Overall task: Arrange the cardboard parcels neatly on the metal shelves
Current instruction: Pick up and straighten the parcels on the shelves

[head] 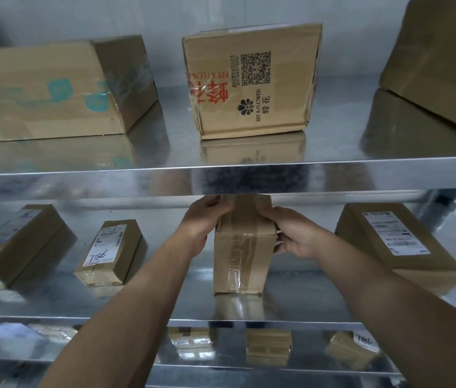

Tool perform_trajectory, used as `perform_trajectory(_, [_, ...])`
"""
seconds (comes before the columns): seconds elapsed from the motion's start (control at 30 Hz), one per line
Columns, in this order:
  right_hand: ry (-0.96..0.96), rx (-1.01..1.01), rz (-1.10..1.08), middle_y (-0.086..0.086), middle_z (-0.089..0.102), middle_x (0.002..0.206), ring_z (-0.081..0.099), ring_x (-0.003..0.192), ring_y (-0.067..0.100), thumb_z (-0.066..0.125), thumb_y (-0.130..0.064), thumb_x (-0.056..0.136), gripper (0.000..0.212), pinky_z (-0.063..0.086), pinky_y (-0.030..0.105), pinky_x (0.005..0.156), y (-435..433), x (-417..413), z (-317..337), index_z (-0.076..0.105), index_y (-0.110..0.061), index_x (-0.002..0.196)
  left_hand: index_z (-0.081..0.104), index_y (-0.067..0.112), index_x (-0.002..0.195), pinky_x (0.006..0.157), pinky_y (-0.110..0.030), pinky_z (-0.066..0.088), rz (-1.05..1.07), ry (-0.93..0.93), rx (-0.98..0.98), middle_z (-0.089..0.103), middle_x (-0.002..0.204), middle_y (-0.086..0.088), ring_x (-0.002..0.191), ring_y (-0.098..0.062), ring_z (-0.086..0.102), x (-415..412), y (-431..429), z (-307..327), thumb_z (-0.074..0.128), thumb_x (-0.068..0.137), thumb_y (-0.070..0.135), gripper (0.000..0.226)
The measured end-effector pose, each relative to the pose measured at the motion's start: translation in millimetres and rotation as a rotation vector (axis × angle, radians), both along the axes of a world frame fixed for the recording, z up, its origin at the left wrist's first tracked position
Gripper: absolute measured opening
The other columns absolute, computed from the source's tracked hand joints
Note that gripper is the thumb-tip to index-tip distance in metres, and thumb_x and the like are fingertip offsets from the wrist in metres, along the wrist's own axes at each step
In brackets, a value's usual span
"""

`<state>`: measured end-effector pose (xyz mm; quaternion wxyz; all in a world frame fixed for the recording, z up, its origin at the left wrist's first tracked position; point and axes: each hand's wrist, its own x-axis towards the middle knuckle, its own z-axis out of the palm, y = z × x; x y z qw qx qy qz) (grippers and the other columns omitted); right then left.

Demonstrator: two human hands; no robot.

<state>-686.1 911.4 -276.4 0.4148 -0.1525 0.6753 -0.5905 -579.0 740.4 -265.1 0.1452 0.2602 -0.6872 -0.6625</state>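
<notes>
Taped cardboard parcel (242,249) stands upright on the middle metal shelf (165,303), between a labelled parcel (110,252) and another (389,239). Left hand (203,219) and right hand (295,233) grip its sides, fingers curled round it.

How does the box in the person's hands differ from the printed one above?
The held box is plain under clear tape; the printed box shows red and black lettering and a square code. The left hand and right hand grip the held box; nothing touches the printed box. Both are brown cardboard.
</notes>
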Motion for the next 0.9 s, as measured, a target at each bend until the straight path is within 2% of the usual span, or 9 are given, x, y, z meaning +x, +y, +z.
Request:
perform_trajectory(0.1, [0.023,0.026,0.009,0.003,0.068,0.068,0.065,0.059,0.019,0.060,-0.043,0.101,0.029,0.054,0.036,0.065,-3.7,1.8,1.1,0.066,-0.015,0.101,0.068,0.019,0.124,0.100,-0.050,0.054,0.013,-0.019,0.022,0.074,0.115,-0.005,0.105,-0.027,0.072,1.5,-0.4,-1.1,0.072,0.092,0.016,0.032])
perform_trajectory(0.27, [0.045,0.068,0.019,0.011,0.067,0.089,0.063,0.090,0.033,0.064,-0.044,0.098,0.030,0.056,0.054,0.092,-12.2,3.6,1.0,0.068,-0.015,0.105,0.061,0.016,0.133,0.096,-0.043,0.058,0.036,-0.018,0.058,0.070,0.119,-0.008,0.107,-0.028,0.070,5.5,-2.5,-2.8,0.071,0.093,0.008,0.042])
perform_trajectory(0.33, [0.062,0.098,0.013,0.013,0.068,0.093,0.064,0.099,0.037,0.065,-0.044,0.098,0.030,0.054,0.060,0.097,-15.2,4.8,2.6,0.068,-0.015,0.106,0.060,0.016,0.132,0.093,-0.040,0.059,0.048,-0.015,0.059,0.069,0.117,-0.007,0.106,-0.028,0.070,6.0,-2.6,-3.0,0.070,0.093,0.006,0.041])
perform_trajectory(0.4, [0.072,0.120,0.005,0.014,0.068,0.095,0.064,0.102,0.039,0.065,-0.043,0.097,0.030,0.054,0.062,0.097,-17.6,5.4,4.1,0.068,-0.014,0.107,0.059,0.018,0.130,0.090,-0.037,0.059,0.056,-0.014,0.057,0.068,0.114,-0.005,0.104,-0.026,0.069,5.8,-2.3,-2.6,0.070,0.094,0.006,0.040])
perform_trajectory(0.53, [0.080,0.141,0.003,0.011,0.067,0.082,0.061,0.088,0.035,0.064,-0.039,0.098,0.026,0.053,0.062,0.097,-19.7,4.3,3.9,0.068,-0.013,0.098,0.057,0.021,0.127,0.086,-0.034,0.059,0.060,-0.026,0.047,0.067,0.110,-0.002,0.100,-0.023,0.069,5.2,-1.4,-3.1,0.069,0.094,0.005,0.038])
perform_trajectory(0.6, [0.081,0.151,0.001,0.012,0.067,0.084,0.062,0.092,0.036,0.064,-0.040,0.098,0.028,0.054,0.061,0.096,-19.2,4.9,5.3,0.068,-0.013,0.098,0.058,0.019,0.128,0.087,-0.035,0.059,0.065,-0.029,0.054,0.067,0.111,-0.003,0.100,-0.024,0.069,4.7,-1.1,-3.5,0.069,0.094,0.005,0.039])
perform_trajectory(0.7, [0.070,0.172,-0.008,0.011,0.069,0.095,0.066,0.108,0.037,0.064,-0.045,0.098,0.031,0.056,0.057,0.095,-17.9,5.0,8.9,0.068,-0.015,0.104,0.062,0.018,0.128,0.089,-0.036,0.059,0.061,-0.015,0.085,0.070,0.115,-0.007,0.102,-0.026,0.071,5.6,-1.4,-0.3,0.068,0.095,0.006,0.035])
perform_trajectory(0.8, [0.013,0.170,-0.018,0.008,0.067,0.109,0.062,0.116,0.034,0.062,-0.058,0.094,0.043,0.056,0.055,0.094,-13.8,1.6,9.7,0.066,-0.019,0.112,0.067,0.023,0.115,0.088,-0.035,0.054,0.055,0.014,0.114,0.075,0.106,-0.010,0.093,-0.022,0.070,8.2,-1.2,1.5,0.064,0.098,0.010,0.022])
perform_trajectory(0.9, [-0.055,0.109,-0.074,0.010,0.061,0.125,0.060,0.118,0.034,0.068,-0.069,0.083,0.061,0.055,0.060,0.093,-9.6,-3.3,10.6,0.065,-0.023,0.123,0.066,0.019,0.124,0.099,-0.039,0.053,0.087,0.038,0.126,0.075,0.109,-0.005,0.102,-0.022,0.071,9.8,-0.7,2.5,0.063,0.100,0.015,0.025])
